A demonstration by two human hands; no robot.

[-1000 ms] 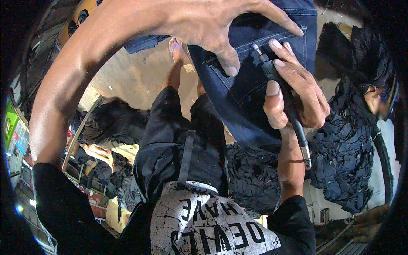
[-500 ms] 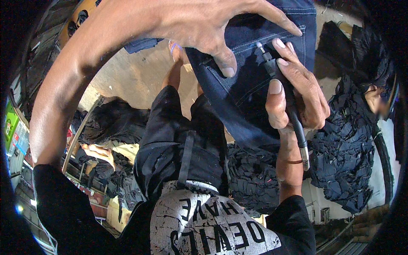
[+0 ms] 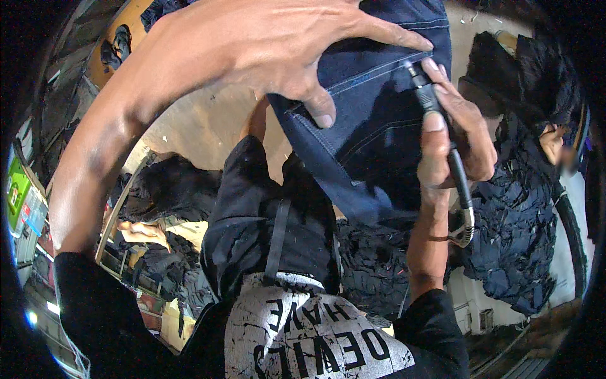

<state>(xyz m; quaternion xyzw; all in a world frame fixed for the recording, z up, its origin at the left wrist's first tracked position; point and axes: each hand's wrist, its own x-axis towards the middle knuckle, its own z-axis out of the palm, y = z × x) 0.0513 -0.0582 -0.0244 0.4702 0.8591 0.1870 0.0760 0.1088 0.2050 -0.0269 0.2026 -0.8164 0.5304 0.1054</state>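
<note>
Dark blue denim jeans [image 3: 372,145] are spread before me, with a back pocket outlined in pale stitching facing up. My left hand [image 3: 293,54] lies across them, open, its thumb and one finger stretched apart on the cloth around the pocket's top edge. Its other fingers are out of sight. In my right hand [image 3: 464,129] is a slim black pen-like rotary hand tool [image 3: 427,100], gripped between thumb and fingers. Its narrow tip is close to the pocket's top right corner; contact with the cloth cannot be made out. A dark cord or shaft runs back from it past my wrist.
Heaps of dark cloth [image 3: 511,234] lie at the right, with another dark heap [image 3: 372,265] below the jeans. More dark garments [image 3: 170,189] are at the left, near another person's bare limb [image 3: 144,232]. Sandals [image 3: 117,47] stand at the upper left.
The tool's tip has moved right along the pocket's top edge toward its corner, my right hand going with it. The jeans and my left hand have shifted slightly left.
</note>
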